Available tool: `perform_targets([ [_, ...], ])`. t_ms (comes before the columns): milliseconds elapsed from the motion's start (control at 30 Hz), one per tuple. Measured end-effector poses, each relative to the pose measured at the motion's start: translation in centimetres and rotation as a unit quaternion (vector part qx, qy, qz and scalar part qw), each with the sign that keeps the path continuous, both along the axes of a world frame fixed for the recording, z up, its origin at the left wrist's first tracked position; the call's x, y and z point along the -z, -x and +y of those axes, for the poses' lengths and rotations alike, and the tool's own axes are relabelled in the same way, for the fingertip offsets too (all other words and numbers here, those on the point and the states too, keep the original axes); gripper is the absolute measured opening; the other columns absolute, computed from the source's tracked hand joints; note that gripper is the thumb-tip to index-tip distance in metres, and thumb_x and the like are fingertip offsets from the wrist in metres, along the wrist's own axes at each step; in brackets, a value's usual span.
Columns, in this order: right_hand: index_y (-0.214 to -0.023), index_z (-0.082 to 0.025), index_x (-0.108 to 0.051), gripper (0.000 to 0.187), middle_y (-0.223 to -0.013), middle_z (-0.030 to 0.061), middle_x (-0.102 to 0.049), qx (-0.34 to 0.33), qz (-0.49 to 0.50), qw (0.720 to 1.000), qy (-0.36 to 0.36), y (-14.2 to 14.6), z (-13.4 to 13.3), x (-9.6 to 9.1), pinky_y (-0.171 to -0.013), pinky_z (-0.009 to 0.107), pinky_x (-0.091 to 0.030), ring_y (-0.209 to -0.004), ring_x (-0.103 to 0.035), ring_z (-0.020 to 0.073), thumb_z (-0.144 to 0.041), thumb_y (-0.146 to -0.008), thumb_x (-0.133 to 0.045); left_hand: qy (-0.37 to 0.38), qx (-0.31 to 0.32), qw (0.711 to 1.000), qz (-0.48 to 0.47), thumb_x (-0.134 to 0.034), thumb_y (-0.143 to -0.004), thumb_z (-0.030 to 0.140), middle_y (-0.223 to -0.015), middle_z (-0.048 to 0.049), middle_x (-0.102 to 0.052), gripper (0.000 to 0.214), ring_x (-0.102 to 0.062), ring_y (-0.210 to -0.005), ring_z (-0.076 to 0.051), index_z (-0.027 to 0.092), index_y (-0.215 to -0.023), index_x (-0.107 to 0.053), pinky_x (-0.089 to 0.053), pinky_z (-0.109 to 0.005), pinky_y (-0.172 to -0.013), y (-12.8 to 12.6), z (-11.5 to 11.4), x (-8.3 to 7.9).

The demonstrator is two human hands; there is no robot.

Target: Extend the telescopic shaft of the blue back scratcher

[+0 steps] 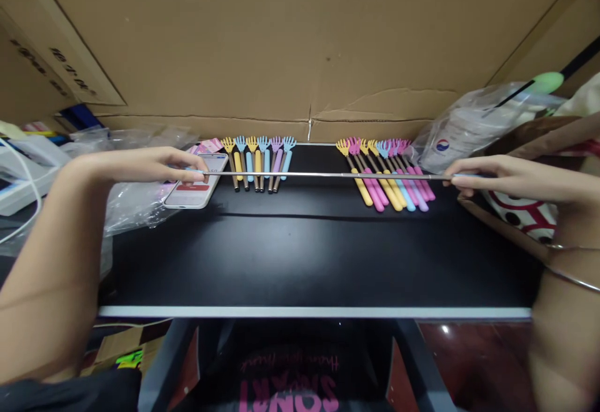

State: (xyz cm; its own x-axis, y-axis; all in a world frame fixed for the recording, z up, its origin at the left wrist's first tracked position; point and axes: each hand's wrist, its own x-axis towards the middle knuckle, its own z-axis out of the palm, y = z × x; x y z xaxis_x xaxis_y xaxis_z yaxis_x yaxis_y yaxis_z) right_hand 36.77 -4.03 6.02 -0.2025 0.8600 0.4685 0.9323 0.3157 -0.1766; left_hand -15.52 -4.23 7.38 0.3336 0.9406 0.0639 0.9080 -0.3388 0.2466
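A telescopic back scratcher (323,175) is drawn out into a long thin metal rod, level above the black table. My left hand (175,167) is closed on its left end, where a bit of light blue shows between the fingers. The right end, also light blue, is gripped by my right hand (473,175). Which end bears the claw is hidden by my fingers. Behind the rod lies a left row of short back scratchers (257,162) in yellow, blue and purple. A right row of back scratchers (387,177) has pink ones as well.
A phone (190,196) lies beneath my left hand, beside clear plastic wrapping (135,209). At the right stands a white cup (462,134) in a plastic bag. A cardboard wall (281,43) closes off the back. The table's pale front edge (314,312) runs nearest me.
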Motion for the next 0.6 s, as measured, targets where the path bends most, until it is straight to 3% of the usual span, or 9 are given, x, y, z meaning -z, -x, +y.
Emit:
perform_targets([
  [100, -0.073, -0.02, -0.068, 0.06, -0.072, 0.0073, -0.062, -0.026, -0.013, 0.994, 0.102, -1.4, 1.4, -1.4, -0.059, 0.028, -0.038, -0.067, -0.055, 0.0116, -0.068, -0.078, -0.032, 0.138, 0.048, 0.989, -0.004, -0.045, -0.081, 0.059, -0.088, 0.0044, -0.065, 0.046, -0.054, -0.083, -0.01, 0.018, -0.089, -0.064, -0.041, -0.016, -0.076, -0.1, 0.0, -0.2],
  [200, -0.083, -0.023, -0.069, 0.048, -0.071, 0.0056, -0.064, -0.085, -0.032, 0.951, 0.296, -3.3, 3.3, -2.7, -0.061, 0.027, -0.041, -0.067, -0.057, 0.012, -0.065, -0.068, -0.054, 0.108, 0.02, 0.994, -0.003, -0.047, -0.079, 0.062, -0.091, 0.0041, -0.066, 0.049, -0.054, -0.084, -0.011, 0.017, -0.095, -0.063, -0.04, -0.016, -0.076, -0.4, 0.1, -0.5],
  [267, -0.088, -0.024, -0.068, 0.043, -0.074, 0.0053, -0.065, -0.098, -0.032, 0.933, 0.344, -4.1, 4.2, -2.9, -0.065, 0.027, -0.043, -0.068, -0.058, 0.0121, -0.061, -0.068, -0.058, 0.101, 0.016, 0.995, 0.009, -0.046, -0.078, 0.064, -0.094, 0.0034, -0.066, 0.054, -0.055, -0.085, -0.011, 0.017, -0.098, -0.063, -0.04, -0.016, -0.076, -0.7, 0.4, -0.6],
  [433, -0.083, -0.022, -0.065, 0.039, -0.078, 0.0053, -0.065, -0.11, -0.041, 0.933, 0.341, -4.3, 5.0, -1.8, -0.068, 0.027, -0.044, -0.072, -0.059, 0.0137, -0.058, -0.071, -0.057, 0.055, 0.008, 0.996, 0.064, -0.049, -0.078, 0.061, -0.102, 0.0033, -0.066, 0.049, -0.056, -0.088, -0.012, 0.019, -0.097, -0.065, -0.039, -0.017, -0.077, -1.7, 2.1, -0.9],
  [600, -0.078, -0.019, -0.064, 0.041, -0.072, 0.0046, -0.064, -0.101, -0.055, 0.934, 0.338, -4.1, 5.4, -1.1, -0.064, 0.027, -0.044, -0.067, -0.057, 0.013, -0.058, -0.068, -0.058, 0.0, 0.008, 0.996, 0.084, -0.058, -0.077, 0.043, -0.088, 0.0028, -0.069, 0.031, -0.057, -0.074, -0.01, 0.017, -0.091, -0.068, -0.039, -0.015, -0.066, -2.9, 3.7, -0.9],
])
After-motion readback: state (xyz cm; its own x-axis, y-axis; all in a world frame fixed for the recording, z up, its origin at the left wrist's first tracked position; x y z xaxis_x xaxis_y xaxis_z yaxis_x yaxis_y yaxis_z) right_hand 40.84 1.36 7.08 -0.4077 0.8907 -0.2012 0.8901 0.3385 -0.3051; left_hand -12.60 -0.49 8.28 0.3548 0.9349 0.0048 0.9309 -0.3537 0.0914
